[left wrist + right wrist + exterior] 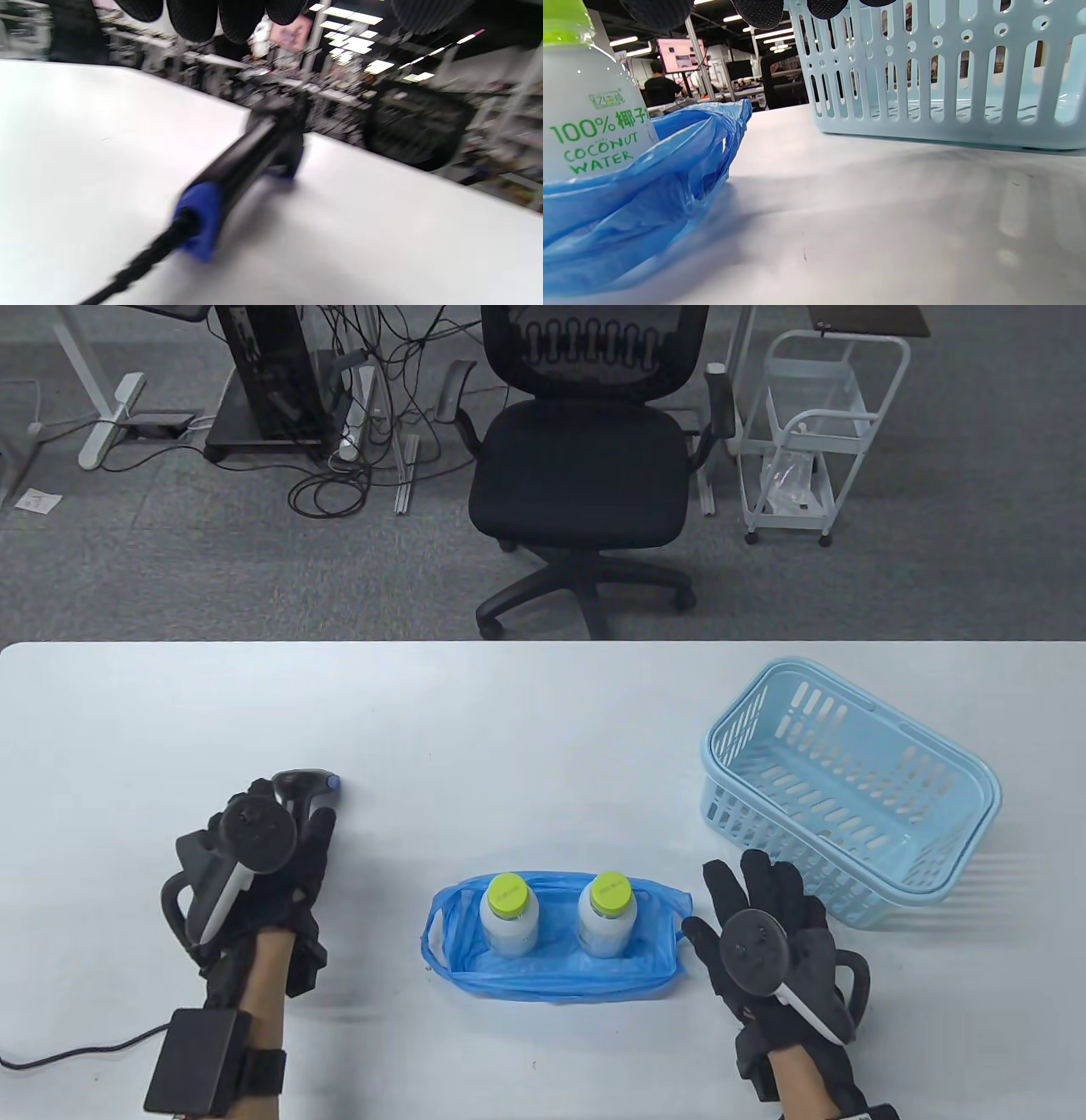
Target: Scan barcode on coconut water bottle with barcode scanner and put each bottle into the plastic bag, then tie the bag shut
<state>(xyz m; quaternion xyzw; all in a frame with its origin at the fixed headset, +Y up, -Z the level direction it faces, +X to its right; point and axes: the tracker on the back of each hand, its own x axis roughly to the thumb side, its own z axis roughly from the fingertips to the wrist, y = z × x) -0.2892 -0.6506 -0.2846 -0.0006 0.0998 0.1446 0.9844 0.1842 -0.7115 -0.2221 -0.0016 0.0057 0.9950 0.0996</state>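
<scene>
Nearest me, my right hand [768,950] rests flat with spread fingers beside the open blue plastic bag [551,980] holding two upright green-capped coconut water bottles [509,914]. My left hand [254,857] hovers loosely over the black barcode scanner [250,165] lying on the white table [509,712], gripping nothing. Beyond stand a pale blue slotted basket [848,797], then a black office chair [581,466] on grey carpet.

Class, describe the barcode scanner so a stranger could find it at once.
Start at the white table and go to its left side, well away from the light blue basket. The barcode scanner lies there under the left hand. It alone is black with blue trim and trails a black cable.
</scene>
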